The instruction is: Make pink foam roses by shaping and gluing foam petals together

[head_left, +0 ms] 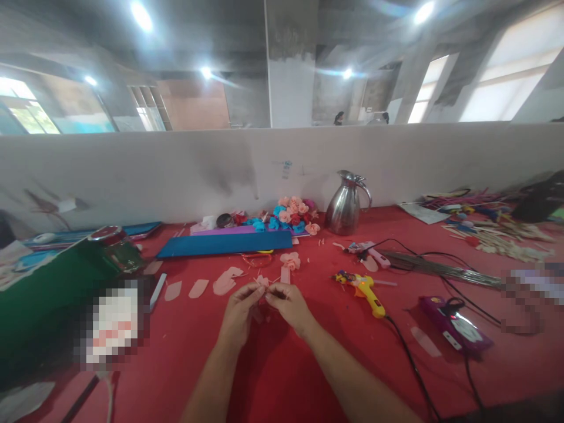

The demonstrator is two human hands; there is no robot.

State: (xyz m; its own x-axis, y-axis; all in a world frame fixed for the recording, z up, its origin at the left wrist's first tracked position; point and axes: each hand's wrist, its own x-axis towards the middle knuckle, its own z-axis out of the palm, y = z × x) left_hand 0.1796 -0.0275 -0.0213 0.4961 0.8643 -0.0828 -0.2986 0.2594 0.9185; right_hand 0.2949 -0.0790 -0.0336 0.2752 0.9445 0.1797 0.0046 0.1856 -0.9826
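My left hand (pixel 240 311) and my right hand (pixel 291 305) meet over the red tabletop with their fingertips pinched together. Between them is a small pink paper flower (pixel 261 281), partly covered by the fingers. The left hand grips it; the right fingers pinch at its edge, and what exactly they hold is hidden. Just beyond the right hand lies a fuller pink paper flower (pixel 291 259), with a pink paper strip (pixel 285 275) below it. Cut pink paper petals (pixel 198 288) lie left of my hands, some overlapping in a stack (pixel 227 281).
Right of my hands lie a yellow glue gun (pixel 368 294) with a cord and a purple power strip (pixel 456 326). A steel jug (pixel 346 205) stands behind. Blue paper (pixel 229 242) lies before colourful paper flowers (pixel 294 211). A glass jar (pixel 115 249) is at left.
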